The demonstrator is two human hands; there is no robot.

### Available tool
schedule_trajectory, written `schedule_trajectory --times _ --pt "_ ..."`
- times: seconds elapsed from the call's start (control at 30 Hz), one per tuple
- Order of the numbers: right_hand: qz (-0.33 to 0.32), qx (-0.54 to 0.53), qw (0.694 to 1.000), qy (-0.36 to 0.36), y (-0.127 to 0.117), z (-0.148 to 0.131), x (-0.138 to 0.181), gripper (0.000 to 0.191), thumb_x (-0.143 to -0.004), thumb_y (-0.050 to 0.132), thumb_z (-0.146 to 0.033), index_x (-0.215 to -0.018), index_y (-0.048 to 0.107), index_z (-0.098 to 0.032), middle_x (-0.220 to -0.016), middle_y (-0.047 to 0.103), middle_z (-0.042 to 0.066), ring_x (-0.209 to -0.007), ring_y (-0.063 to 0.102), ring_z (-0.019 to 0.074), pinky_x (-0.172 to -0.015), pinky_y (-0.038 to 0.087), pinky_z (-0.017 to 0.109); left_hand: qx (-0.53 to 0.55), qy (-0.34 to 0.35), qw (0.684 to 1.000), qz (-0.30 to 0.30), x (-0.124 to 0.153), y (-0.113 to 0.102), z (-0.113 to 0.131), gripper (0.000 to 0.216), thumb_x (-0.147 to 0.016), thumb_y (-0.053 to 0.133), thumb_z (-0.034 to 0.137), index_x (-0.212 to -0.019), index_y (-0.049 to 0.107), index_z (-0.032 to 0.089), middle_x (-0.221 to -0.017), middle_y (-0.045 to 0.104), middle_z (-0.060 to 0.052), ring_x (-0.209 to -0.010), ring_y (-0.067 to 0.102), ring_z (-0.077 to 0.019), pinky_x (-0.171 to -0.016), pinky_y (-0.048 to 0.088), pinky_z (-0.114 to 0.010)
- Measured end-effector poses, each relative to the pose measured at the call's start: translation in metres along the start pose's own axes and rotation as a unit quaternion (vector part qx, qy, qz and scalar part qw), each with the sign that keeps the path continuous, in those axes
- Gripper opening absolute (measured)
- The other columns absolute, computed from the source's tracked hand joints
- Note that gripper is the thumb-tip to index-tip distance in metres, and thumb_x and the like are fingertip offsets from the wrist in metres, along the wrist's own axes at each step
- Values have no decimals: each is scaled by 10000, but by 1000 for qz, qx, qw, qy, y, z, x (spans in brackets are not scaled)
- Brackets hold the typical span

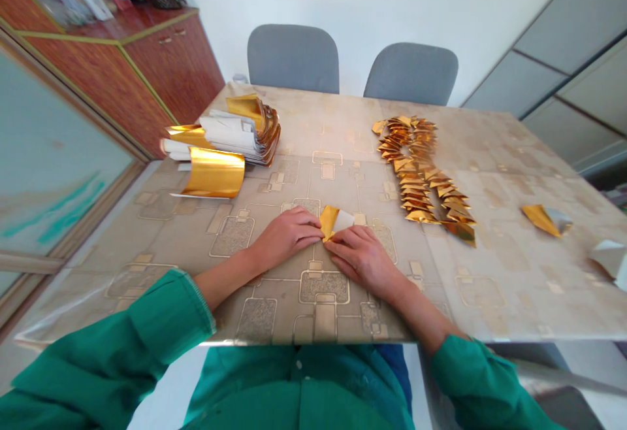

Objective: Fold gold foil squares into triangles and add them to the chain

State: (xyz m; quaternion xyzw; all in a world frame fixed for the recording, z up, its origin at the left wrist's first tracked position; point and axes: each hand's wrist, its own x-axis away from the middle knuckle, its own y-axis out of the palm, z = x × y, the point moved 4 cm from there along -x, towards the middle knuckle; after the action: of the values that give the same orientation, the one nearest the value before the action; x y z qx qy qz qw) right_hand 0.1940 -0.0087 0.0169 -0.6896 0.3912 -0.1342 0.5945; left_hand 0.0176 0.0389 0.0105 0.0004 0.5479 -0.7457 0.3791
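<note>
A small sheet of gold foil paper [329, 218], part gold and part white, lies partly folded on the table before me. At its left edge my left hand [292, 232] presses with fingers together. My right hand [361, 253] has its fingers closed on the lower right side of the same paper. Both hands rest low on the tablecloth, and the fingertips hide some of the paper's edges. Farther right lie several folded gold paper pieces [416, 185], set close together in curved rows.
On the left sits a stack of gold and white paper [232, 132], with a curled gold sheet [215, 172] in front. A loose folded piece [541, 219] and a white paper [610, 260] lie at the right. Two grey chairs [292, 57] stand behind the patterned table [490, 155].
</note>
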Motion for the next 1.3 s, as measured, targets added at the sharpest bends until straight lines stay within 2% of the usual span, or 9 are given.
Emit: schedule_trajectory --times 0.13,0.27,0.5,0.8,0.93,1.03,1.13,1.2,1.3 --pt "-7 -7 1000 -12 0 2 3 236 -984 516 -287 -1156 659 -210 -1065 662 67 -1002 537 206 -917 421 370 -9 -31 999 8 -1 -1 -7 183 -955 601 312 -950 771 244 -1057 708 -40 -982 593 -194 -883 463 -355" --pt "-17 -5 1000 -12 -1 1 1 234 -981 514 -275 -1155 659 -217 -1072 658 68 -1005 532 213 -917 421 381 -20 -93 995 14 -4 -2 -13 106 -898 684 321 -904 776 268 -1088 698 -23 -1000 590 -207 -888 446 -378" --pt "-36 9 999 14 3 -1 -3 295 -953 543 -281 -1215 635 -179 -1074 637 98 -1021 509 245 -931 414 421 -17 -179 983 17 -14 4 -16 97 -791 790 292 -794 735 213 -1149 650 -50 -1081 574 -257 -948 437 -439" --pt "-37 -40 999 5 -1 4 1 306 -955 551 -295 -1234 649 -215 -1112 634 85 -1031 505 235 -942 378 427 -27 -191 981 36 -11 4 -21 73 -831 741 264 -821 695 209 -1158 640 -44 -1085 573 -250 -959 447 -439" --pt "-33 -31 999 15 0 2 -1 297 -958 550 -292 -1227 654 -221 -1100 635 81 -1030 505 236 -940 364 426 -85 -165 980 68 -11 -2 -11 61 -873 682 220 -929 700 208 -1156 648 -64 -1073 569 -252 -950 450 -435" --pt "-32 -21 999 25 1 -1 -2 307 -954 559 -293 -1237 644 -212 -1084 643 83 -1014 512 239 -927 366 426 -98 -102 985 95 -9 -5 3 172 -920 555 125 -947 708 199 -1088 670 -69 -1017 578 -229 -901 470 -398" --pt "-18 -33 999 31 2 1 -3 299 -955 551 -263 -1234 636 -197 -1075 656 84 -992 528 233 -898 384 412 -37 -29 997 55 -6 -2 17 233 -939 487 92 -953 703 179 -1008 691 -57 -943 599 -188 -850 497 -329" --pt "15 -68 997 19 0 6 -1 267 -968 510 -215 -1197 645 -200 -1043 675 71 -963 549 213 -867 402 384 -21 -16 1000 17 -5 3 20 183 -952 521 150 -1012 693 165 -1012 698 -62 -938 609 -186 -849 505 -324" --pt "80 -104 991 24 -7 22 4 269 -956 469 -131 -1127 661 -208 -906 693 44 -857 573 190 -782 421 352 -52 -14 998 -20 -5 7 18 190 -931 624 296 -1063 691 177 -1046 700 -68 -963 616 -213 -846 506 -357"
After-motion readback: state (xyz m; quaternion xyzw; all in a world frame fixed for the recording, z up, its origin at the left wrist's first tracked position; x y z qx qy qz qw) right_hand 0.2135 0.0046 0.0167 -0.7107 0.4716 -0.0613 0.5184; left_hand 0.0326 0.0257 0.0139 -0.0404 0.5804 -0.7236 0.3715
